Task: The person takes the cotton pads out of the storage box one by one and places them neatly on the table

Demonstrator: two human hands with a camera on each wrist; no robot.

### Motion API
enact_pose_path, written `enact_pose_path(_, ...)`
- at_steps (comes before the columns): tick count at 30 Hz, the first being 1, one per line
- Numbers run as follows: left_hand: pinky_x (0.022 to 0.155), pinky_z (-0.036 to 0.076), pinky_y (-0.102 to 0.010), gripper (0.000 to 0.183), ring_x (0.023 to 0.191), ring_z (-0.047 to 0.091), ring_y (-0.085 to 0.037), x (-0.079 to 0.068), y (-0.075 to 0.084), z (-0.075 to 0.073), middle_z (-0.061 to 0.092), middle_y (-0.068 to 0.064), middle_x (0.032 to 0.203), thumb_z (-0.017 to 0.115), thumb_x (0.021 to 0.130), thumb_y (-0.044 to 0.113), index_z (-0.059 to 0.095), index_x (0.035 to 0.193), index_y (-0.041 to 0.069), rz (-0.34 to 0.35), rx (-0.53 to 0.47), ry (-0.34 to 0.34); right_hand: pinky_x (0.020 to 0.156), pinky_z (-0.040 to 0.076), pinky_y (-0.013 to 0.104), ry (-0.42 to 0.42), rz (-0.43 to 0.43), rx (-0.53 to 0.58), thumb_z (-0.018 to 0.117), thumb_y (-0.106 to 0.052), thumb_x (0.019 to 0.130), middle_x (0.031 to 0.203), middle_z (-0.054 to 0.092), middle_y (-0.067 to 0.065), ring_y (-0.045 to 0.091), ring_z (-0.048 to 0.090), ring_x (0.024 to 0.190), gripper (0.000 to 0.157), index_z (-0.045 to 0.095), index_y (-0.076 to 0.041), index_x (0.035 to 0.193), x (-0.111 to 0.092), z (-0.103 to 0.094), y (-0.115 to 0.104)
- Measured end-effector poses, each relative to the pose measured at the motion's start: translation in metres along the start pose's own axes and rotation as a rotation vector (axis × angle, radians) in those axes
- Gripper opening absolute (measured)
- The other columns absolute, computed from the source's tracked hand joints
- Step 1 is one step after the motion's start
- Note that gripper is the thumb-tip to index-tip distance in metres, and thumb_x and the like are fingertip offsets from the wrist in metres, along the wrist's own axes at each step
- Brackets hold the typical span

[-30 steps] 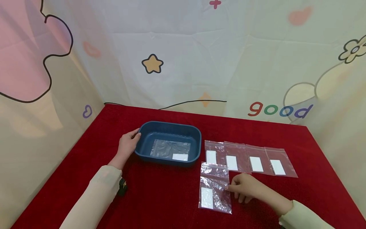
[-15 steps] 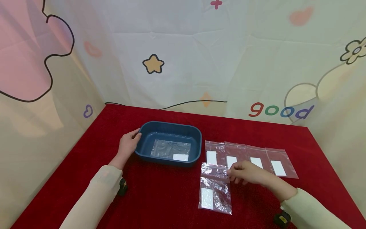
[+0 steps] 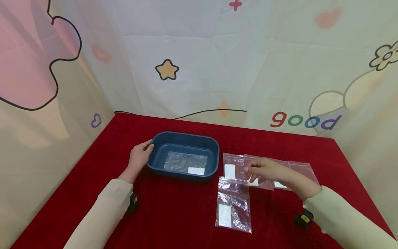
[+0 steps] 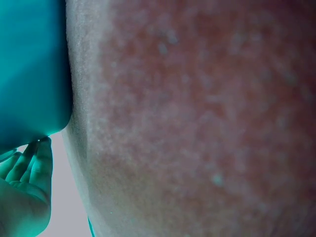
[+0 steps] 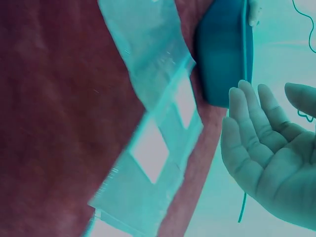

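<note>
At the left end of the blue plastic bin [image 3: 183, 177], my left hand [image 3: 138, 159] grips the rim, thumb at the edge. Inside the bin lies a clear zip bag [image 3: 178, 160] with a white card-like block [image 3: 196, 171]. My right hand [image 3: 267, 170] hovers above the row of zip bags, holding nothing; the right wrist view shows its fingers [image 5: 252, 133] loosely extended. Partly under that hand is the second bag [image 3: 266, 185] of the row, its white block mostly covered. One more zip bag [image 3: 239, 211] with a white block [image 3: 225, 215] lies nearer me, overlapping the row.
The leftmost row bag [image 3: 239, 169] lies beside the bin's right end. Further right are two more bags, including the end bag [image 3: 306, 169], partly hidden by my right forearm. Red cloth [image 3: 174, 214] covers the table; a printed curtain [image 3: 205, 69] stands behind.
My right hand has lifted off the near bag's right edge and moved away from me over the row. My left hand and the bin have stayed put.
</note>
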State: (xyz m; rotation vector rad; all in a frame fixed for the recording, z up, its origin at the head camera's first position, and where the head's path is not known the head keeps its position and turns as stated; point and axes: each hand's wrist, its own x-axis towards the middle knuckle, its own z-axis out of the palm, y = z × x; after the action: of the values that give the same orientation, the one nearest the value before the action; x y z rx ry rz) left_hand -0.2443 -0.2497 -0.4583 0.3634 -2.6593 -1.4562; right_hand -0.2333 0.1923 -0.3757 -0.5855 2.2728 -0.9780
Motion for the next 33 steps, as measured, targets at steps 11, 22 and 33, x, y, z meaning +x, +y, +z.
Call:
enact_pose_path(11, 0.114, 0.048, -0.052, 0.047, 0.140, 0.052, -0.039, -0.001, 0.003, -0.002, 0.048, -0.021, 0.156, 0.046, 0.109, 0.022, 0.045, 0.153, 0.004, -0.003, 0.002, -0.011, 0.084, 0.060, 0.036, -0.008, -0.027, -0.005, 0.056, -0.021, 0.105, 0.104, 0.073, 0.014, 0.019, 0.068, 0.090, 0.028, 0.067, 0.002, 0.114, 0.024, -0.034, -0.034)
enact_pose_path(22, 0.114, 0.047, -0.053, 0.047, 0.141, 0.051, -0.041, -0.003, 0.002, 0.000, 0.049, -0.023, 0.154, 0.047, 0.109, 0.019, 0.046, 0.152, 0.001, 0.002, 0.036, 0.002, 0.092, 0.060, 0.035, 0.007, -0.041, -0.039, 0.054, -0.025, 0.105, 0.124, 0.067, 0.026, 0.017, 0.071, 0.098, 0.038, 0.059, 0.004, 0.129, 0.058, -0.063, -0.064)
enact_pose_path(33, 0.114, 0.047, -0.053, 0.046, 0.140, 0.052, -0.040, -0.002, 0.003, -0.001, 0.050, -0.023, 0.154, 0.047, 0.109, 0.020, 0.047, 0.152, 0.002, 0.004, 0.043, 0.007, 0.100, 0.058, 0.041, -0.032, -0.061, -0.079, 0.060, -0.029, 0.101, 0.127, 0.067, 0.019, 0.022, 0.069, 0.108, 0.038, 0.062, -0.004, 0.130, 0.102, -0.068, -0.085)
